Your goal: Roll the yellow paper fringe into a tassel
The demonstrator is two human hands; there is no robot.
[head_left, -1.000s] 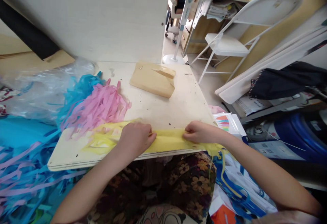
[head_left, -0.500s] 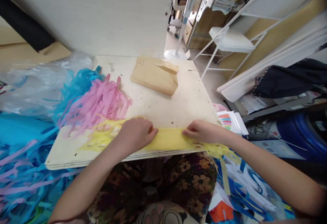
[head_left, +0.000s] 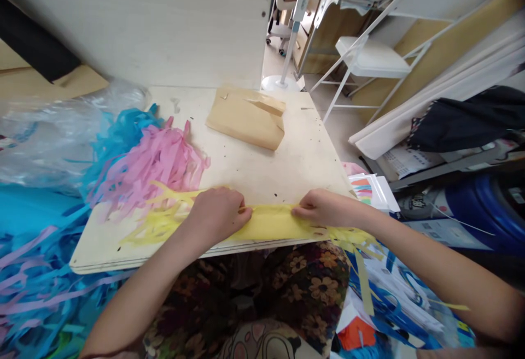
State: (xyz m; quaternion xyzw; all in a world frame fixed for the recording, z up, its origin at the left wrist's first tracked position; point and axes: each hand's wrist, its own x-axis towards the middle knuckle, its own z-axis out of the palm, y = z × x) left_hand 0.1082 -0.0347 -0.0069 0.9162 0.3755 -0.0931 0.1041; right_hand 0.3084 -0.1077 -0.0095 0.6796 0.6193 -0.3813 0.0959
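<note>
Yellow tissue paper (head_left: 268,222) lies flat along the near edge of the wooden board (head_left: 254,168), lower centre of the frame, a smooth uncut band in the middle and cut fringe at both ends. Left hand (head_left: 215,214) is curled closed on the left part of the band, fingers pressing down and pinching the paper at its top edge. Right hand (head_left: 324,209) pinches the right part of the same band, fingers closed on it, thumb side toward the left hand. Both hands grip the paper, short bare stretch of yellow between them. Left fringe fans out over the board toward lower left; right fringe hangs off the board's right edge, strips dangling toward lower right.

Pink fringe paper (head_left: 158,165) lies on the board just above the yellow fringe, left of centre, touching it. Blue fringe paper (head_left: 121,135) sits behind and left of the pink, more blue and pink strips spilling over the lower left of the frame. Clear plastic bag (head_left: 61,129) at left edge, beside the blue. Brown paper envelope (head_left: 248,118) lies on the far part of the board, upper centre, well apart from the hands. White folding chair (head_left: 371,64) stands upper right. Floral fabric on the lap (head_left: 287,288) shows below the board, bottom centre
</note>
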